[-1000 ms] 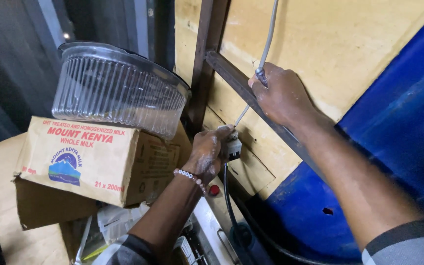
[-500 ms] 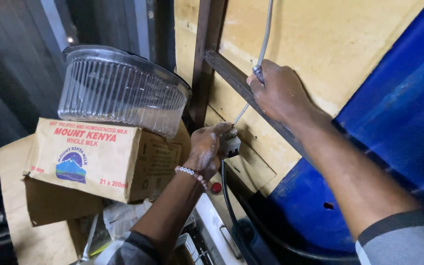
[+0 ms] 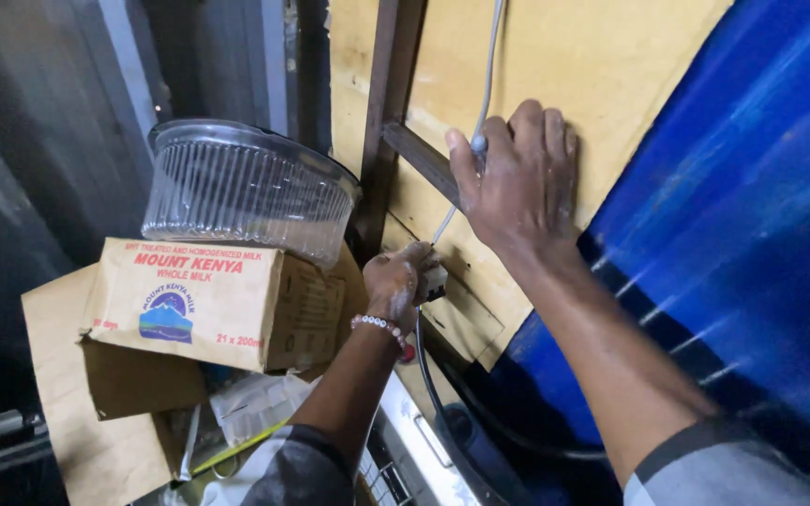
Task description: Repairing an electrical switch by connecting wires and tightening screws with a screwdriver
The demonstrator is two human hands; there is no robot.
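Note:
My right hand [image 3: 517, 183] presses a thin white cable [image 3: 489, 66] against a plywood wall [image 3: 555, 66], fingers wrapped around the cable where it crosses a dark brown wooden frame [image 3: 396, 122]. The cable runs down from the top edge to my left hand [image 3: 403, 281]. That hand, with a bead bracelet [image 3: 379, 324] at the wrist, is closed on a small white and black plug-like part [image 3: 436, 279] at the cable's lower end, close to the wall.
A clear ribbed plastic container [image 3: 246, 187] sits upside down on a printed cardboard carton [image 3: 208, 300], with more cardboard [image 3: 77, 422] below. A large blue drum [image 3: 742, 215] fills the right side. A black cable [image 3: 433, 394] loops down under my left hand.
The view has shifted slightly; my right hand now sits higher on the cable with its fingers spread flatter on the wall. My left hand stays at the plug.

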